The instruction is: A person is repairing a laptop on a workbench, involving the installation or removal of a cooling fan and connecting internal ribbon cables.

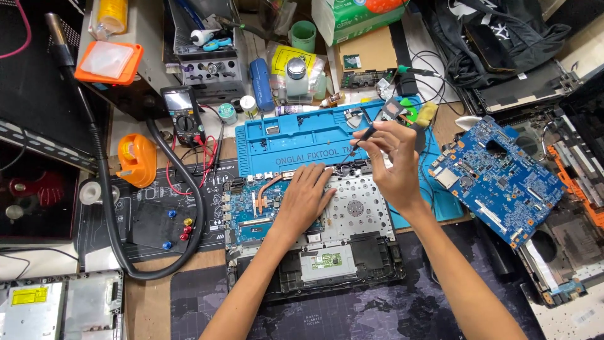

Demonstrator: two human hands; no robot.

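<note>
An opened laptop base [352, 252] lies in front of me, its blue motherboard [248, 211] and silver keyboard backplate [362, 208] exposed. My left hand [305, 198] rests flat on it, fingers pointing toward the far edge. My right hand [393, 160] grips a thin black screwdriver [355, 146], held tilted with its tip down at the laptop's rear edge, near the left fingertips.
A blue repair mat [302, 141] lies behind the laptop. A loose blue circuit board [497, 179] sits at right, more laptop parts beyond it. At left are a multimeter [182, 116], a black hose [189, 189], an orange tape dispenser [138, 158] and a dark mat [151, 214].
</note>
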